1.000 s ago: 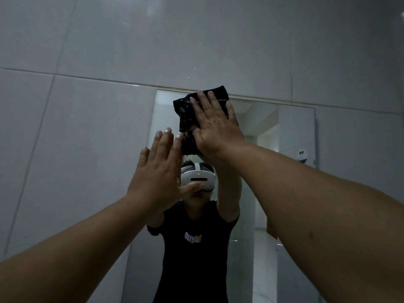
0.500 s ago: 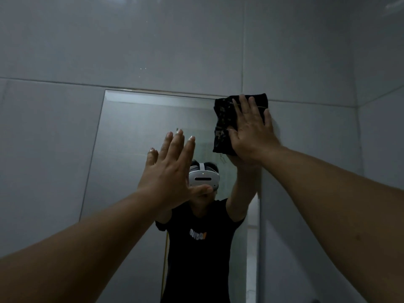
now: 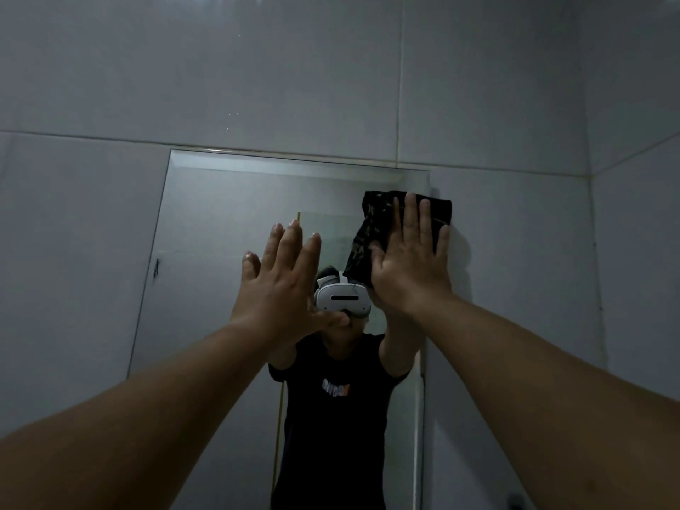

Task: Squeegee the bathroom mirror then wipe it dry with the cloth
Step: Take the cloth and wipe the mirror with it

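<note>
The wall mirror [image 3: 228, 274] hangs in front of me on grey tiles. My right hand [image 3: 412, 266] lies flat on a dark cloth [image 3: 371, 230], pressing it against the mirror's upper right corner; the cloth overlaps the right edge onto the tile. My left hand [image 3: 279, 285] is raised flat near the glass at the mirror's middle, fingers apart, holding nothing. Whether it touches the glass I cannot tell. No squeegee is in view.
Grey wall tiles [image 3: 294, 75] surround the mirror. A side wall [image 3: 636, 252] meets this wall at the right corner. The mirror reflects a person in a black shirt [image 3: 331, 406] wearing a white headset [image 3: 342, 296].
My right hand has carried the cloth from the mirror's top middle to the top right corner, then a little lower along the right edge. My left hand has stayed raised near the glass.
</note>
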